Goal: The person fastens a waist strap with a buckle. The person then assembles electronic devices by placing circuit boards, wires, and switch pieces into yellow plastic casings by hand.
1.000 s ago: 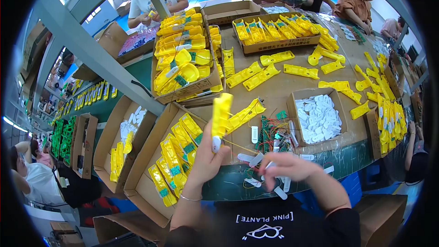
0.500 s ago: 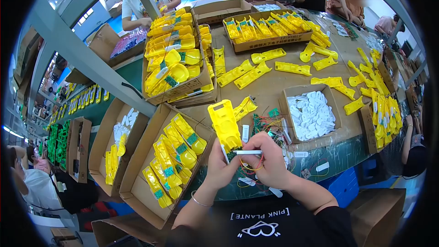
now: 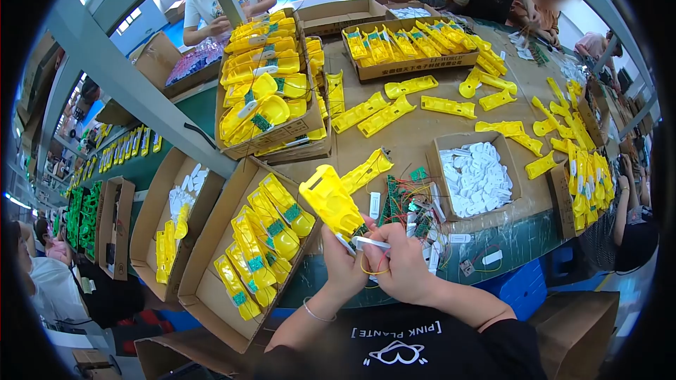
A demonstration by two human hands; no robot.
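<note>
My left hand (image 3: pixel 343 267) is closed around the lower end of a yellow plastic shell (image 3: pixel 329 200), whose hollow side faces up. My right hand (image 3: pixel 405 264) pinches a white plastic strip (image 3: pixel 372 243) against the shell's lower end. Thin red and yellow wires hang between the two hands. Another yellow shell (image 3: pixel 366 171) lies on the table just behind the held one. To the right of my hands is a tangle of green circuit boards (image 3: pixel 399 197), wires and white pieces. My fingers hide where strip and shell meet.
An open box (image 3: pixel 431 169) of white pieces stands right of centre. Boxes with yellow shells stand at the left (image 3: pixel 193 294), back left (image 3: pixel 220 137) and back (image 3: pixel 422 65). Loose shells lie across the table. A grey metal post (image 3: pixel 151 84) slants at left. Several people sit around.
My right hand has come from the loose parts to my left hand, bringing the white strip and wires. The yellow shell has turned its hollow side up and tilted left. The view has shifted slightly.
</note>
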